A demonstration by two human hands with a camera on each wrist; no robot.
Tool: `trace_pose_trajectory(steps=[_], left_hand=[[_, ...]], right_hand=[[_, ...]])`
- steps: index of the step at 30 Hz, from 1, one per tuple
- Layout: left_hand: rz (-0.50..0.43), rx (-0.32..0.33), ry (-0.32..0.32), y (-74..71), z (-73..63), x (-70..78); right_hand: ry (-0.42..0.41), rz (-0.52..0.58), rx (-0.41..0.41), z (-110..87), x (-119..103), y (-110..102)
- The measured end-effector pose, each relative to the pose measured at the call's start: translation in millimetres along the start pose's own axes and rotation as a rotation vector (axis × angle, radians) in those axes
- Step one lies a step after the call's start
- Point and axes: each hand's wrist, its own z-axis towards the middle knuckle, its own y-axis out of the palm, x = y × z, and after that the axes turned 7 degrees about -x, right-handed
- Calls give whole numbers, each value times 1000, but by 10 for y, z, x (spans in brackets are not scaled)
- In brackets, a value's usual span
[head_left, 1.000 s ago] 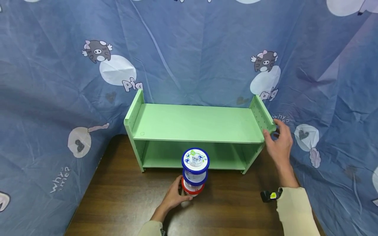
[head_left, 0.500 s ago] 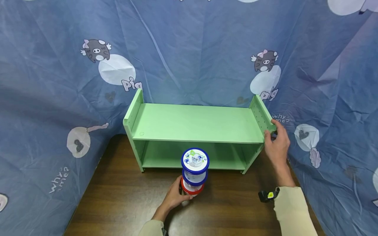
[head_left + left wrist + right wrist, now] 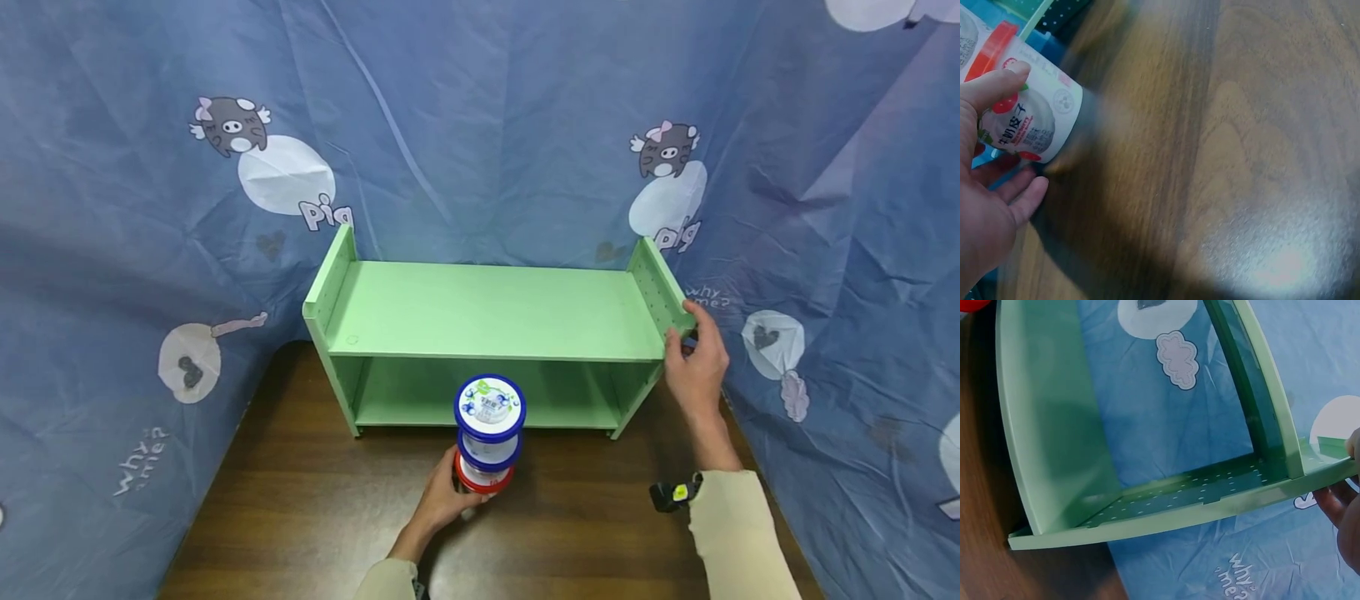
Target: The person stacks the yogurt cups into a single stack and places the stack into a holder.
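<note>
Little has moved since the earlier frame; only the head view has shifted slightly, so everything appears a bit more to the left. At left, the grip of the left hand [image 3: 438,502] is curled around the lowest tub of an upright stack of 3 white round tubs [image 3: 491,452], with 2 blue lids above 1 red lid. This stack is in front of the pale green 2-level shelf [image 3: 487,312], over the brown wooden desk [image 3: 570,533]. At right, the grip of the right hand [image 3: 699,362] holds the shelf's right side panel at its upper front corner.
</note>
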Motion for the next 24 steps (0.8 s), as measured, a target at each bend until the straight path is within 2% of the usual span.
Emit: trace_pose_trajectory(steps=[6,11,24], left_hand=[[-72,48,-9,59,32,-62],[-123,57,-12,116,37,-96],[-97,79,-35,140,37,-108]], right_hand=[[-11,11,-5,-3,-2,23],[-12,-2,2,-8,10,14],[-17,0,19,-5,8,13]])
